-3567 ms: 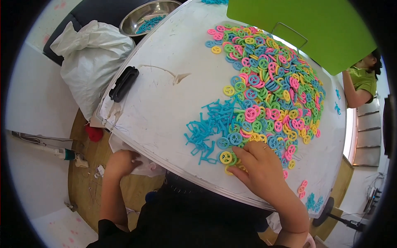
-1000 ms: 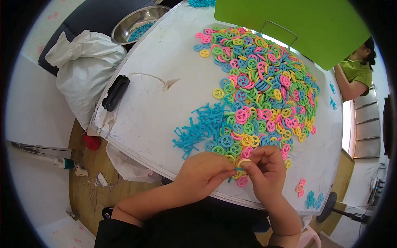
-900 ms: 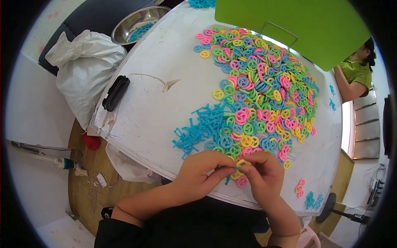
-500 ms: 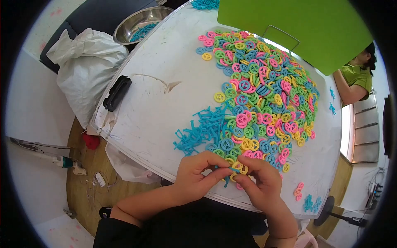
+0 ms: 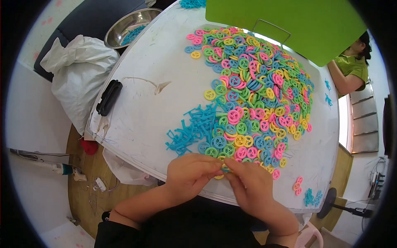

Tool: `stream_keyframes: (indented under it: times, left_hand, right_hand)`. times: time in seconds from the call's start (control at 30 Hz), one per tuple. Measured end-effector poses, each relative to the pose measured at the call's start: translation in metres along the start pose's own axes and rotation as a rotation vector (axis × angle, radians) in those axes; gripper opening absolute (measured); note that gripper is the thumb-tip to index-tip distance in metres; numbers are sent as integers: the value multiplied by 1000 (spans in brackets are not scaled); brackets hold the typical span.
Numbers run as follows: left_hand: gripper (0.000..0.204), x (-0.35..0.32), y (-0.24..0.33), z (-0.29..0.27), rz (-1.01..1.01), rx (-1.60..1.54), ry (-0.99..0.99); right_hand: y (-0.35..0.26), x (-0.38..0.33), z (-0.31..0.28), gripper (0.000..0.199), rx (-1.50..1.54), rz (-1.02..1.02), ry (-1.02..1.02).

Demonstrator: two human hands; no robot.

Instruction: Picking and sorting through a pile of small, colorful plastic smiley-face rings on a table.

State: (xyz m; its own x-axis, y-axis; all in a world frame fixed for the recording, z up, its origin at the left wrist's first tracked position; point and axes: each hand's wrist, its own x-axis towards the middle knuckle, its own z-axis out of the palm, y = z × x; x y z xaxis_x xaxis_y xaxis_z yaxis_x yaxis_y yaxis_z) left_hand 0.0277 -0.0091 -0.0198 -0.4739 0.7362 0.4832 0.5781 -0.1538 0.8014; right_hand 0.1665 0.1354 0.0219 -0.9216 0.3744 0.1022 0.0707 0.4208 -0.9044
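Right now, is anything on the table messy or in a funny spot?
Mostly it is one big pile of colourful wheels. A few strays stand out: two pink wheels and some blue pieces lie apart near the table's right edge, away from the pile. Both hands, left hand and right hand, pinch a small piece together.

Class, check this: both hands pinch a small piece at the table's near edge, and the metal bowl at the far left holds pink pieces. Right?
Not quite. In the head view the bowl holds blue pieces, not pink. The left hand and right hand do meet over a small piece at the table's near edge.
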Motion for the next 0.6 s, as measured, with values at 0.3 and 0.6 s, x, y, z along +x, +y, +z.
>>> stream_keyframes:
  times: [0.3, 0.6]
  left_hand:
    - [17, -11, 2, 10, -406, -564, 120]
    - [10, 10, 5, 2, -611, -613, 102]
  right_hand:
    - [13, 5, 1, 47, 85, 1, -18]
    - [-2, 15, -8, 34, -539, -608, -42]
